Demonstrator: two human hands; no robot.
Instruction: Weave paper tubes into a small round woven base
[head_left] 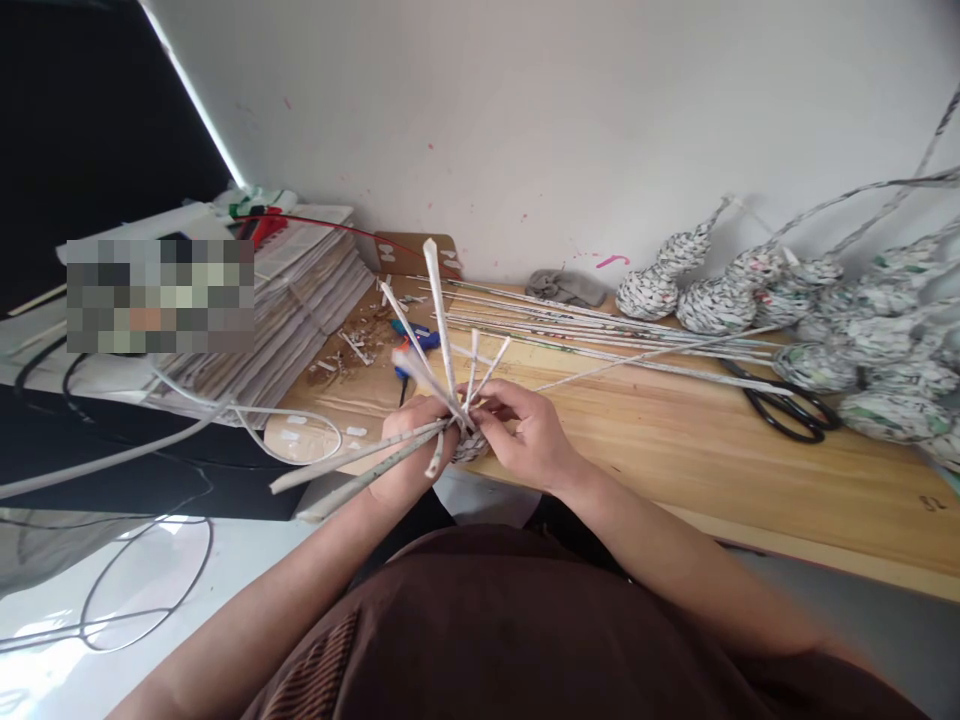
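A small woven piece of rolled paper strips (470,446) sits between my hands at the table's front edge. Several white paper tubes (441,320) fan out of it, upward and to the left. My left hand (414,455) is closed around its left side, partly covered by tubes that cross over it. On the other side my right hand (525,432) pinches at the base of the tubes with thumb and fingers. A long thin paper tube runs from near my right hand toward the back right. The woven piece's underside is hidden.
More paper tubes (555,318) lie along the table (675,450). Black-handled scissors (795,412) rest at right, beside several woven gourd-shaped pieces (720,292). A blue glue gun (411,345), a grey cloth (564,287) and a paper stack (300,300) stand behind and left.
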